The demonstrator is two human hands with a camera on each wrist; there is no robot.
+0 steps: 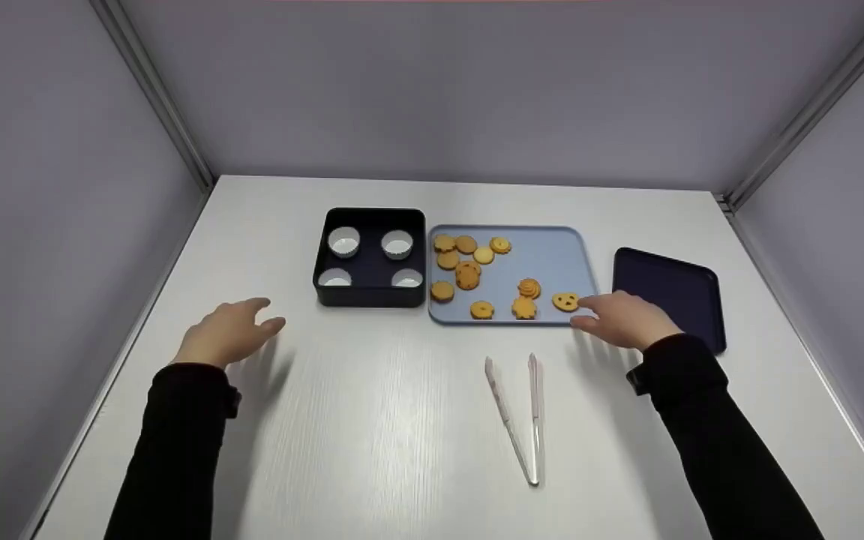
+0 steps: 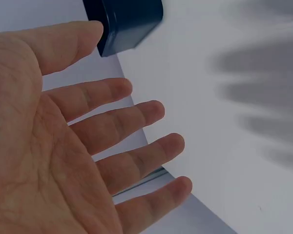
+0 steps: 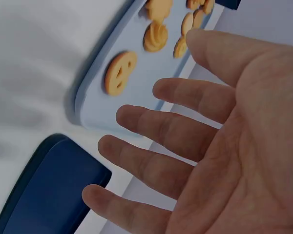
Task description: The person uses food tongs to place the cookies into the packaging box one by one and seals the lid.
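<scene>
My left hand point(image 1: 226, 331) hovers over the table, left of a black box point(image 1: 372, 297) that holds several white paper cups point(image 1: 397, 244). Its fingers point(image 2: 132, 161) are spread and hold nothing. My right hand point(image 1: 625, 319) is held above the right edge of a light blue tray point(image 1: 544, 255), fingers point(image 3: 156, 131) apart and nothing in them. Nearest to it lies a pretzel-shaped cookie point(image 1: 565, 301) with holes. Several other cookies point(image 1: 467, 274) are spread over the tray, mostly on its left side. Clear tongs point(image 1: 535, 420) lie spread on the table in front of the tray.
A dark blue lid-like tray point(image 1: 676, 296) lies at the right, partly behind the right hand. Grey panels point(image 1: 432, 90) wall the white table point(image 1: 372, 450) at the back and both sides. Box and blue tray stand side by side, close together.
</scene>
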